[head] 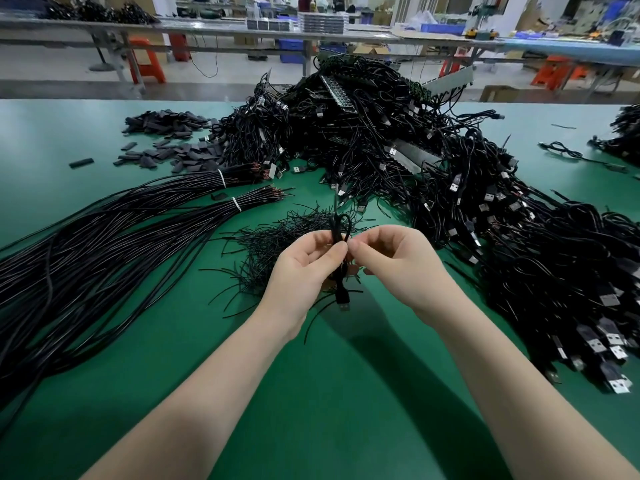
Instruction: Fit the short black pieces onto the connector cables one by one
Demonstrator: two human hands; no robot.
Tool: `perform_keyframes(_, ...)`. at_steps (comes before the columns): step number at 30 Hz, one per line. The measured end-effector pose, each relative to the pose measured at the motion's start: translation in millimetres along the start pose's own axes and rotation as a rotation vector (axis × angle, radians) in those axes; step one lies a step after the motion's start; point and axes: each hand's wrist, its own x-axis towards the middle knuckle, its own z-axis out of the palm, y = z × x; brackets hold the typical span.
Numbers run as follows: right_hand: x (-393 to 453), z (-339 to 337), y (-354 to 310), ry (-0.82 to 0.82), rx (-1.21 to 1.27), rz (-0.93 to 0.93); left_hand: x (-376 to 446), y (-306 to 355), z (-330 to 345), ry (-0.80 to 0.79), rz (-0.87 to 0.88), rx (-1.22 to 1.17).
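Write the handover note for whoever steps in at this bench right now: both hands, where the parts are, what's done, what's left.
Left hand: grips a looped connector cable, its USB plug hanging below the hand.
Right hand: pinches at the same cable near its top; what it pinches is too small to tell.
Short black pieces: loose heap at far left of the green table.
Thin black ties: scattered just beyond the hands.
Long cable bundles: tied, lying at left.
Connector cable pile: large, centre to right.
Done: cannot tell how many are fitted.
Left: the cable in hand, then the pile.
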Motion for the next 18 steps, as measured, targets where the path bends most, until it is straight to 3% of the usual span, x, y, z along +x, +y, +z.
perform_keyframes(9,0.4,-0.8,2.2,-0.061,-0.095,-0.020,1.8,-0.9,-0.7,-0.026,0.108,0.246)
perform_keyframes(18,-2.4,-3.7,-1.5,-0.091,-0.159,-0.010,1.7,3.0,-1.8,-0.063,0.065,0.181)
